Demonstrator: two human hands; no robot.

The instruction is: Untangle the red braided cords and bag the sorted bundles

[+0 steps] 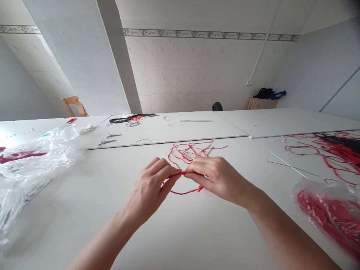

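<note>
The left hand point(149, 187) and the right hand point(216, 178) meet just above the near middle of the white table point(84, 225); each pinches the red cord point(185, 152) between thumb and fingers, clamped tight, with the two grips almost touching; the cord's loose loops spread on the table beyond the hands, and a short length sags nearer the person; a clear plastic bag point(30, 165) lies to the left; another plastic bag point(323, 210), packed with red cord, sits near right; a red and black tangle point(337, 150) spreads beyond it; a smaller black and red bundle point(129, 119) lies far left of centre, near small dark metal pieces point(108, 139).
</note>
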